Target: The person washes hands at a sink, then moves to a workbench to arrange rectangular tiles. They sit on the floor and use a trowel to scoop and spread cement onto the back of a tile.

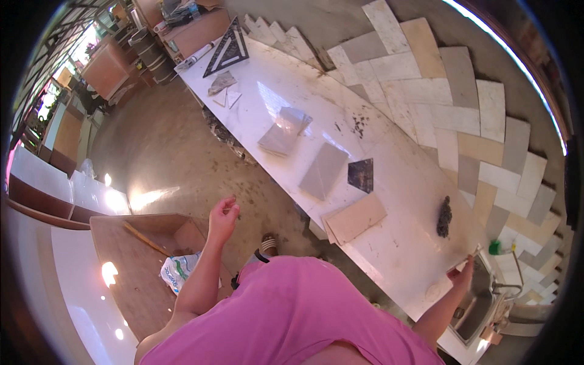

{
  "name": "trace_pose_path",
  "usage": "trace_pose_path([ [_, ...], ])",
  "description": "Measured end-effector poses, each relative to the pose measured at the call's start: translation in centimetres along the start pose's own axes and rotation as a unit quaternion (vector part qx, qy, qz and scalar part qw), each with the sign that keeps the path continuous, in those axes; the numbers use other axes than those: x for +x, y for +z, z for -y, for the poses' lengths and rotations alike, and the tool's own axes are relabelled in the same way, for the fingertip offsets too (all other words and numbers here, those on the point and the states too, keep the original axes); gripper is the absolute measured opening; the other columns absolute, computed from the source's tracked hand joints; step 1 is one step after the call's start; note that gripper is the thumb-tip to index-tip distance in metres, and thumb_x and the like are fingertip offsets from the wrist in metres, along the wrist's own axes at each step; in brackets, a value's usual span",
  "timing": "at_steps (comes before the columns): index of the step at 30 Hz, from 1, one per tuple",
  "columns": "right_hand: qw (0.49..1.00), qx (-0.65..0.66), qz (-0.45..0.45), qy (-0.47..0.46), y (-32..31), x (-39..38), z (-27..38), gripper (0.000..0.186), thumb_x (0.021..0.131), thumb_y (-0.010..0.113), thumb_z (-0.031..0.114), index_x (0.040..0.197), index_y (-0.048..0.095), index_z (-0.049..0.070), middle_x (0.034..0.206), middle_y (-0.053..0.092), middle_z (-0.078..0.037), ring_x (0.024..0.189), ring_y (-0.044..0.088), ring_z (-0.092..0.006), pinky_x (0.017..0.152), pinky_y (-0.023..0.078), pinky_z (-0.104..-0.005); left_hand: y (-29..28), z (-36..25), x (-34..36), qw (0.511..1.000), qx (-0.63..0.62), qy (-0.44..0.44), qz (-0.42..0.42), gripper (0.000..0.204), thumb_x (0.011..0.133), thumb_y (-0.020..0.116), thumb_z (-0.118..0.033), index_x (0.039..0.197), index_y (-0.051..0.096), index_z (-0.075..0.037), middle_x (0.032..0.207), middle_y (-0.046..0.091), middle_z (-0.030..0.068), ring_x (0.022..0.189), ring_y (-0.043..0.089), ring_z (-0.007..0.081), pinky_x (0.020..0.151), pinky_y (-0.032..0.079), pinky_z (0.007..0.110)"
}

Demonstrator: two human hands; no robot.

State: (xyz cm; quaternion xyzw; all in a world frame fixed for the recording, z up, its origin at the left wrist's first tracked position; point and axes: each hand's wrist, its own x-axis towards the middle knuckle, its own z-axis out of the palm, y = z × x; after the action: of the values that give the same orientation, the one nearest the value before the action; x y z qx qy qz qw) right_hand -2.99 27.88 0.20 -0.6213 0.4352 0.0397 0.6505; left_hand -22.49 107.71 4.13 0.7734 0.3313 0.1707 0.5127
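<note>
**Right hand busy by the sink, left hand hanging free!**

Just left of the sink (476, 309), the right hand (462, 274), clearly the nearer one, bends its fingers around what looks like a small pale piece (463, 266); its long axis is too small to read. Well left of the sink, the left hand (224, 218) floats loosely curled, seemingly empty. Also left of the sink: a glossy white desk (392, 267), matte beige slabs (356, 220), a smooth grey rectangle (324, 171), a crumbly black heap (444, 217).

dark barrel (151, 56) near a reddish-brown box (108, 67)
</note>
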Motion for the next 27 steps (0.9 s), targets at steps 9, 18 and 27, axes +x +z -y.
trace_pose_path([
  [9,0.883,0.192,0.358,-0.236,17.6,-19.4,-2.1,0.073,0.086,0.067,0.05,0.145,0.04,0.015,0.126,0.059,-0.017,0.098,0.064,-0.031,0.084,0.056,-0.0504,-2.5,1.0,7.5,0.994,-0.081,-0.031,0.066,0.033,0.095,0.065,-0.023,0.118,0.066,0.0,0.097,0.068,0.0025,0.083,0.062,0.009,0.072,0.05,0.025],
  [18,0.731,-0.186,0.609,-0.245,56.5,-39.9,-9.4,0.101,0.066,0.079,0.036,0.151,0.029,0.013,0.115,0.055,-0.011,0.102,0.06,-0.0233,0.083,0.056,-0.0378,-15.1,-0.1,19.6,0.954,-0.216,-0.072,0.196,0.065,0.094,0.057,-0.06,0.124,0.061,-0.002,0.094,0.066,0.0056,0.074,0.066,0.0132,0.062,0.052,0.025],
  [27,0.412,-0.368,0.576,-0.603,80.2,-55.9,-16.4,0.093,0.064,0.08,0.023,0.147,0.038,0.014,0.124,0.048,-0.027,0.116,0.049,-0.0405,0.099,0.043,-0.0466,-33.0,0.6,28.7,0.981,-0.09,-0.099,0.141,0.04,0.097,0.062,-0.031,0.118,0.062,0.003,0.084,0.066,0.0074,0.064,0.066,0.0144,0.055,0.053,0.026],
])
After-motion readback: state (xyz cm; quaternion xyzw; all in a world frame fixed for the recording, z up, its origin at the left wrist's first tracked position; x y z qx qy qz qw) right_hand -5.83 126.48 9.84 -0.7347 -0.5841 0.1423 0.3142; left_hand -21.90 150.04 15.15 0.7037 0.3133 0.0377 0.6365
